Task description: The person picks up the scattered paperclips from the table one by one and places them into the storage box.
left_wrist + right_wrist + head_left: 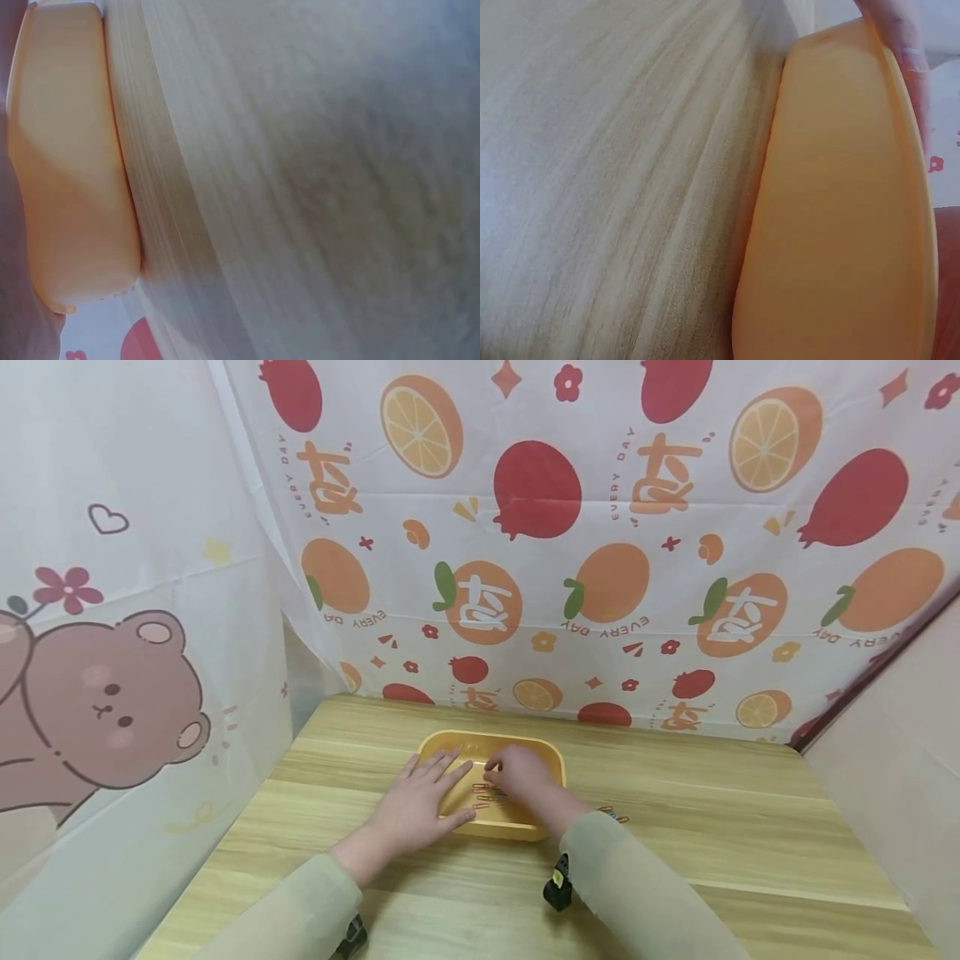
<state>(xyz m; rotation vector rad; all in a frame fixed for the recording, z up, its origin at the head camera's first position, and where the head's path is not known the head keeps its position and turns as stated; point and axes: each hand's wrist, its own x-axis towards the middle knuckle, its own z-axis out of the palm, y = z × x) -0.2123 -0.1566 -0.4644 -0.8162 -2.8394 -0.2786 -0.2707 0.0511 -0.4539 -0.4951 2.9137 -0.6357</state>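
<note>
A shallow yellow-orange plastic basket (491, 828) stands on the wooden table, its outer wall also in both wrist views. My left hand (414, 802) lies across its left side with the fingers spread, the thumb over the near rim. Over the right rim reaches my right hand (522, 772), its fingers bent down toward the basket floor. Beneath those fingertips lie several small paper clips (482, 797), mostly red. Whether the right fingertips pinch a clip is too small to tell. A few more coloured clips (613, 815) lie on the table beside the right sleeve.
The wooden table (697, 835) extends to both sides of the basket. A fruit-print cloth (540, 610) hangs behind it, and a bear-print cloth (135, 693) hangs at the left. Dark wrist straps (558, 883) sit below the sleeves.
</note>
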